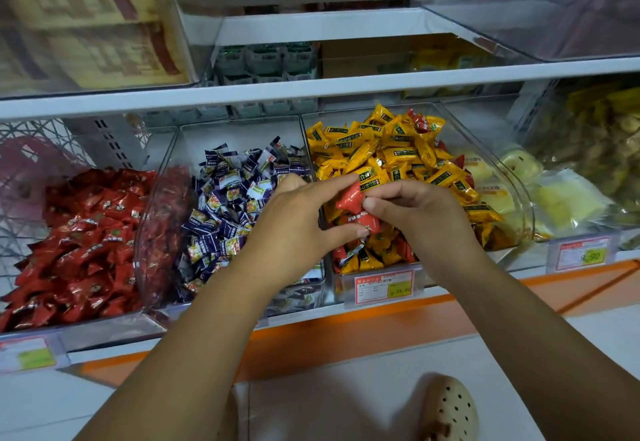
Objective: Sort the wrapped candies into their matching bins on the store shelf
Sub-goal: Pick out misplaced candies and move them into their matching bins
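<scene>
Hands met over the front left corner of the yellow bin (pixel 424 269), the third bin from the left end of the shelf (pixel 346 333). The left hand (pixel 294 218) held two red candies (pixel 351 198) between its curled forefinger and thumb. The right hand (pixel 415 212) pinched the same little bunch from the other side with its bent fingertips (pixel 372 203). Neither hand was loose or empty. The held candies hung just above the yellow candies (pixel 398 156) and seemed not to touch them.

I judged that the person was collecting red strays from the yellow bin. Their proper place was the red bin (pixel 156 250) at the left end of the shelf, past the middle bin (pixel 235 139) of purple candies (pixel 228 205). More strays (pixel 417 121) lay near the back edge of the yellow bin, and some at its front edge.

To do this step well, one hand should probably take the whole bunch firmly, because the wrappers looked smooth and slippery. The way to the red bin passes over the purple candies, so a weak pinch could drop a piece into the wrong bin. It would be wise to carry the bunch low and let go only above the red pile (pixel 86 232).
</scene>
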A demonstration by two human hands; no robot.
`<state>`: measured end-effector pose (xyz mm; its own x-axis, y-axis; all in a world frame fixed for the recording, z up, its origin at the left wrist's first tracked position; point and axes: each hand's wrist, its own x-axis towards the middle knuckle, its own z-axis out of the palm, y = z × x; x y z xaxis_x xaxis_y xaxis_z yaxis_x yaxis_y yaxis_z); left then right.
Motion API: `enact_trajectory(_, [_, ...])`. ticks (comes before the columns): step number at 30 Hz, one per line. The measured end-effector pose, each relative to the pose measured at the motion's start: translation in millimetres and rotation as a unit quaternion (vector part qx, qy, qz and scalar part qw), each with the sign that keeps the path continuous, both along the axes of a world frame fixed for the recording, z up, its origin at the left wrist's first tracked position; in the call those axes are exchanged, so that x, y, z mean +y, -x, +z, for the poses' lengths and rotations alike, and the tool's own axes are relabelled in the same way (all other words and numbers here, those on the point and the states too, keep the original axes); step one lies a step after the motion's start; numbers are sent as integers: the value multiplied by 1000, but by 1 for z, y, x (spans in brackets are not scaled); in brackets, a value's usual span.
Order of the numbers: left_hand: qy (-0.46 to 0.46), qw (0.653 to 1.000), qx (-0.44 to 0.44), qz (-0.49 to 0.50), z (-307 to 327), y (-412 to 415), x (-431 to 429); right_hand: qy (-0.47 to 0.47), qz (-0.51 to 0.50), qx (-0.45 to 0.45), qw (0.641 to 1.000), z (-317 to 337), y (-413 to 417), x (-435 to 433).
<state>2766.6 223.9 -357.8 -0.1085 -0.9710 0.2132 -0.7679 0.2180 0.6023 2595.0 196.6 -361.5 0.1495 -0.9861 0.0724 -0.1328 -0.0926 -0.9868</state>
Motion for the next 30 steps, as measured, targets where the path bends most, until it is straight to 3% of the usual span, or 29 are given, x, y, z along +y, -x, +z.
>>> enact_trajectory(6, [-29, 993, 111, -37, 2, 2, 0, -71, 29, -125, 989, 2, -8, -5])
enact_trajectory(10, [-20, 984, 171, -49, 5, -2, 2, -64, 66, -118, 989, 3, -9, -6])
enact_trajectory(13, [-40, 978, 199, -38, 6, -5, 1, -30, 54, -28, 998, 5, -4, -7])
enact_trajectory(15, [-58, 968, 243, -17, 7, -8, -1, -2, 30, 109, 994, 1, 0, -10])
enact_trajectory(20, [-115, 915, 385, 39, 11, -15, 0, 86, 108, 393, 909, -11, -12, -3])
enact_trajectory(26, [-170, 860, 475, 75, 12, -19, 1, 141, 44, 506, 850, -27, -35, 7])
enact_trajectory(30, [-220, 819, 524, 81, 15, -20, 3, 133, -22, 459, 878, -33, -39, 9])
